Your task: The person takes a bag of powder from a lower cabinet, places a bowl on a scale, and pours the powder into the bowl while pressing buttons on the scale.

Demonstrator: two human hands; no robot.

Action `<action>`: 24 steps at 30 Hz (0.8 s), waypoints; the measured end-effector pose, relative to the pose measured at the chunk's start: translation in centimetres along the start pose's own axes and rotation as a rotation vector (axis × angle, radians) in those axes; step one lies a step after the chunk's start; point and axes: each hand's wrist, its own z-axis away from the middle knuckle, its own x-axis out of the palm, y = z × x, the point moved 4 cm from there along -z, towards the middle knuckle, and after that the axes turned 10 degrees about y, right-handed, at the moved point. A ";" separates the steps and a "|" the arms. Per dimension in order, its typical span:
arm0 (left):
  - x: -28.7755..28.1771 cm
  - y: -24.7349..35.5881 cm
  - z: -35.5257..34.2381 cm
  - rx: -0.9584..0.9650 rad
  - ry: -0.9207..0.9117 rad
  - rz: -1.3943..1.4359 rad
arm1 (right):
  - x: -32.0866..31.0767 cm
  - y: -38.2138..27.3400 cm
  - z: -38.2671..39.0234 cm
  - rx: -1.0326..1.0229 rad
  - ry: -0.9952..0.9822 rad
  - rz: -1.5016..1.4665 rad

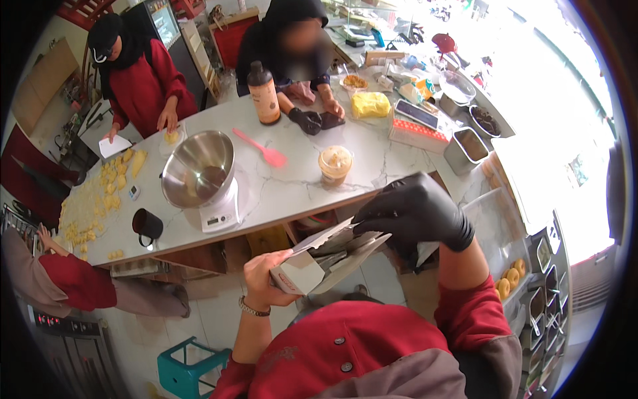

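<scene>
Box [309,270] in left hand [264,276], floor [222,306] before counter edge [274,220]

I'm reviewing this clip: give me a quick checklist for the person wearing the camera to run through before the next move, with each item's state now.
1. Box supported: ok, the left hand grips its left end.
2. Box open: ok, its flaps stand apart on the right hand's side.
3. Both hands gloved: not ok, the right hand is gloved in black, the left bare.
4. Right fingers gripping a flap: cannot tell, they are at the opening but the fingertips are hidden.
5. Cup upright: ok, standing on the table.
6. Bowl on the scale: ok.
</scene>
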 end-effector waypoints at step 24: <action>3.6 -8.9 1.8 -0.434 0.294 0.041 | -5.8 -3.8 -3.2 -0.320 0.782 0.503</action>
